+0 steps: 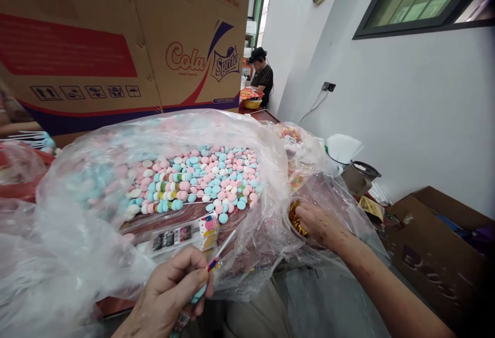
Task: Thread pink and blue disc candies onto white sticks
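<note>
My left hand point(180, 286) is closed round a candy stick point(199, 292) in a clear printed wrapper, with blue candy inside. The white stick end pokes up and to the right out of the gathered wrapper. On the right, my right hand point(319, 223) has its fingers pinched together on a bunch of gold twist ties point(297, 218); its fingertips are partly hidden. Flat printed plastic wrappers point(174, 237) lie just beyond my left hand. Behind them, pink, blue and white candies point(228, 173) fill a large clear plastic bag point(266, 147), some threaded in rows with green and yellow pieces.
A big cardboard carton point(193, 29) stands behind the bag. To the right are a brown lidded cup point(359, 177), a container of white sticks point(344, 147) and an open cardboard box point(429, 255). Another person point(263, 76) sits at the far end.
</note>
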Available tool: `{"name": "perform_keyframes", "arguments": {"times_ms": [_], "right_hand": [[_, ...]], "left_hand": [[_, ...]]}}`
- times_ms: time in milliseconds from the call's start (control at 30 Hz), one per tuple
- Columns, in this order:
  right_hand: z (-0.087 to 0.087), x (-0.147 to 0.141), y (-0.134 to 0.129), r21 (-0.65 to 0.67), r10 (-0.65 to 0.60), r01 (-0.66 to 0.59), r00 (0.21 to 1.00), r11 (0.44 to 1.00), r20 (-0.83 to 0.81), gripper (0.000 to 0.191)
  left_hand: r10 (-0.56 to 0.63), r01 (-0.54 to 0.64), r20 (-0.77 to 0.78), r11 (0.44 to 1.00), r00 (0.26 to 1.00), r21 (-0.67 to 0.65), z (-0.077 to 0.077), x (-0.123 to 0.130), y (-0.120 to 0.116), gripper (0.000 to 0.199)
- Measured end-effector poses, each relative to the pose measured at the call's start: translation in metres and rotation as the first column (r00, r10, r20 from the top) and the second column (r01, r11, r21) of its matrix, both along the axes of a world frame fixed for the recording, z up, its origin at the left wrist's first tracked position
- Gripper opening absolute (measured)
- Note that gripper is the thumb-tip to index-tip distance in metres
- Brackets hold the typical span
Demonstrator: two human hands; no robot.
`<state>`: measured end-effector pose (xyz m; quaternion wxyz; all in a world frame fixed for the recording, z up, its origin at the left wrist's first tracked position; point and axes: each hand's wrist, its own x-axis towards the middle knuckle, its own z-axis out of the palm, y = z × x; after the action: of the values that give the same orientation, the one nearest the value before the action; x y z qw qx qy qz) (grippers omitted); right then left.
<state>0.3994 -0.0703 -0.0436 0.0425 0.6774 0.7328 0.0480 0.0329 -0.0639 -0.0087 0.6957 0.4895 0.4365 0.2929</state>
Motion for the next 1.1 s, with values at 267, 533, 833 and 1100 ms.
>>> {"name": "perform_keyframes", "arguments": {"times_ms": [267, 533, 833, 1100], "right_hand": [[0.024, 0.005, -0.011, 0.223, -0.046, 0.094, 0.976, 0.97, -0.212, 0.021], [0.035, -0.025, -0.008, 0.284, -0.007, 0.391, 0.598, 0.875, -0.801, 0.013], [0.026, -0.157, 0.002, 0.154, 0.328, 0.474, -0.309, 0.867, -0.893, 0.018], [0.01, -0.199, -0.006, 0.024, 0.068, 0.105, -0.438, 0.994, -0.896, 0.013]], "left_hand": [[0.04, -0.033, 0.148, 0.998, 0.988, -0.048, -0.009, 0.002, 0.001, 0.03], [0.131, -0.091, 0.25, 0.982, 0.959, -0.163, 0.0, 0.012, -0.003, 0.026], [0.127, -0.04, 0.394, 0.974, 0.91, -0.223, -0.002, 0.043, -0.012, 0.023], [0.211, -0.115, 0.487, 0.969, 0.847, -0.22, -0.006, 0.042, -0.005, 0.018]]}}
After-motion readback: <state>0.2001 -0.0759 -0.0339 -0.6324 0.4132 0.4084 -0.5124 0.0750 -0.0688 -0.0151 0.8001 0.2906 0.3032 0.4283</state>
